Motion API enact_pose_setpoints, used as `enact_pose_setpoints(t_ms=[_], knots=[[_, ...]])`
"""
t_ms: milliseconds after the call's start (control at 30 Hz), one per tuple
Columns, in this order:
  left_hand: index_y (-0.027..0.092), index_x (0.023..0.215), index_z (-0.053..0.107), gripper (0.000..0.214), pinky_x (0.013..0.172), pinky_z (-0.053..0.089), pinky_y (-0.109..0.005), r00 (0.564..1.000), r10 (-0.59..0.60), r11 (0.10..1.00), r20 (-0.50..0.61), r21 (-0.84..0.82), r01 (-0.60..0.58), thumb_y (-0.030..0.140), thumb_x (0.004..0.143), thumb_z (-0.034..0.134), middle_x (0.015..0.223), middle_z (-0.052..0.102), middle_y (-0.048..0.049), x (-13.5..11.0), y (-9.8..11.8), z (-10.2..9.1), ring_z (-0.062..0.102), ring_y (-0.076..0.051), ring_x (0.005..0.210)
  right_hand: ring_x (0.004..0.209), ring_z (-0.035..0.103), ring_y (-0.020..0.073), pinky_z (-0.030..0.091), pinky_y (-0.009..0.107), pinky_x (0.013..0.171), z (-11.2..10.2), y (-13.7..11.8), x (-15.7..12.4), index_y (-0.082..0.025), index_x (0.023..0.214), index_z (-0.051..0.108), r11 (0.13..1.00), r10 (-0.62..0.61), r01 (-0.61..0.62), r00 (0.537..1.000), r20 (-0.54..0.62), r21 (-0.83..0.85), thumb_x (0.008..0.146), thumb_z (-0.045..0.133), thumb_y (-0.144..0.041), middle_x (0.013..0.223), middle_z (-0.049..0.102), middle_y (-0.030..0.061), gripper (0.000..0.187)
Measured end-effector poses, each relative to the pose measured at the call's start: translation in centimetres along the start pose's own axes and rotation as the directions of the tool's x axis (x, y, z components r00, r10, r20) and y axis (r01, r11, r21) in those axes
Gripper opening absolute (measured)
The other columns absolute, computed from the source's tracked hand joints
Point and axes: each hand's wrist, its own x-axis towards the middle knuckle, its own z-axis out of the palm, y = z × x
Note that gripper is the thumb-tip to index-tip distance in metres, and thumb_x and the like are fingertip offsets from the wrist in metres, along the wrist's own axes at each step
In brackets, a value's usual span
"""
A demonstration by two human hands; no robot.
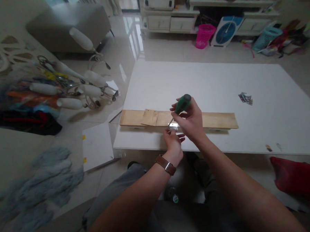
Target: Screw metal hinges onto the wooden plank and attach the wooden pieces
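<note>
My right hand (193, 119) is wrapped round a green-handled screwdriver (181, 105), which tilts so that its shaft runs down to a small metal hinge (173, 126). The hinge lies at the near edge of a long wooden board (220, 120), beside a short wooden piece (151, 117) on the same board. My left hand (173, 141), with a brown-strapped watch (166, 164) on its wrist, pinches at the near side of the hinge close to the screwdriver tip. Its fingertips partly cover the hinge, and whether a screw sits there is too small to tell.
A white tabletop (195, 82) carries the board. Small metal hardware (246, 98) lies to the right, with tiny items (269, 147) near the front edge. A lamp with several white shades (71, 103) stands left; a red stool (298, 177) is at lower right.
</note>
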Motion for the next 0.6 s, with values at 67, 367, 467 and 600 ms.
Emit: enact_pose_setpoints(t_ms=[67,367,467,600], knots=[[0.023,0.105,0.05,0.014,0.062,0.046,-0.025,1.0,-0.007,1.0,0.002,0.0,0.007,0.015,0.096,0.057,0.088,0.062,0.0009,0.09,0.1,-0.11,0.059,-0.011,0.058,0.101,0.077,0.0245,0.062,0.034,0.063,-0.01,-0.16,-0.09,-0.031,0.123,0.059,1.0,0.003,-0.004,1.0,0.019,0.013,0.08,0.068,-0.024,0.111,0.075,0.0039,0.044],[0.023,0.104,0.048,0.014,0.061,0.045,-0.025,1.0,-0.017,1.0,-0.007,-0.001,0.017,0.013,0.097,0.055,0.089,0.061,0.0008,-0.01,0.24,-0.08,0.059,-0.01,0.058,0.102,0.079,0.0248,0.061,0.033,0.064,0.11,-0.13,-0.12,-0.03,0.124,0.056,0.997,0.015,-0.016,1.0,0.016,0.071,0.079,0.068,-0.023,0.115,0.078,0.0048,0.047],[0.023,0.104,0.047,0.015,0.062,0.047,-0.025,1.0,-0.005,1.0,0.015,-0.014,0.005,0.013,0.096,0.056,0.09,0.061,0.0007,0.11,-0.06,-0.14,0.059,-0.01,0.059,0.098,0.078,0.023,0.061,0.032,0.064,0.09,0.13,-0.06,-0.031,0.125,0.057,1.0,0.004,-0.004,1.0,-0.003,0.02,0.08,0.072,-0.026,0.109,0.078,0.0033,0.048],[0.023,0.105,0.048,0.016,0.062,0.048,-0.024,1.0,-0.006,1.0,0.01,-0.012,0.006,0.014,0.095,0.057,0.09,0.062,0.0003,0.18,-0.22,-0.29,0.06,-0.01,0.059,0.092,0.076,0.0214,0.061,0.032,0.064,0.14,0.35,0.11,-0.03,0.117,0.061,1.0,-0.014,0.014,1.0,-0.025,-0.022,0.079,0.077,-0.028,0.099,0.073,0.0004,0.042]])
